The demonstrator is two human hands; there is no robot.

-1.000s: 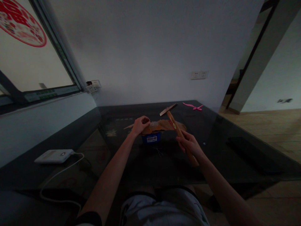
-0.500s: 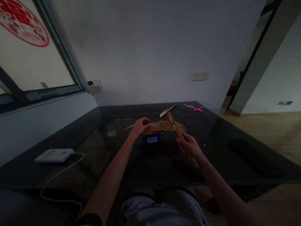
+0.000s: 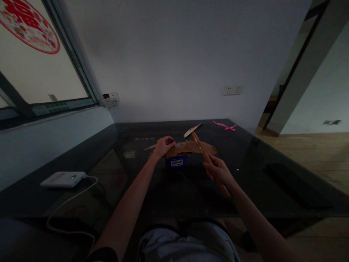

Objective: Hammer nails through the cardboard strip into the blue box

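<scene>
My right hand (image 3: 219, 172) is wrapped round the wooden handle of a hammer (image 3: 196, 137), whose metal head is raised above a brown piece of wood (image 3: 195, 147). That wood lies across a small blue box (image 3: 176, 161) on the dark glass table (image 3: 169, 189). My left hand (image 3: 163, 145) rests closed on the wood's left end, its fingers pinched together. What the fingers pinch is too small to make out.
A white device (image 3: 63, 179) with a white cable (image 3: 71, 198) lies at the left of the table. A pink ribbon (image 3: 225, 126) sits at the far right corner. A dark flat object (image 3: 296, 183) lies at the right. Wall sockets (image 3: 232, 90) are behind.
The hammer head has shifted slightly left and toward the wood. My left hand has settled lower on the wood's left end.
</scene>
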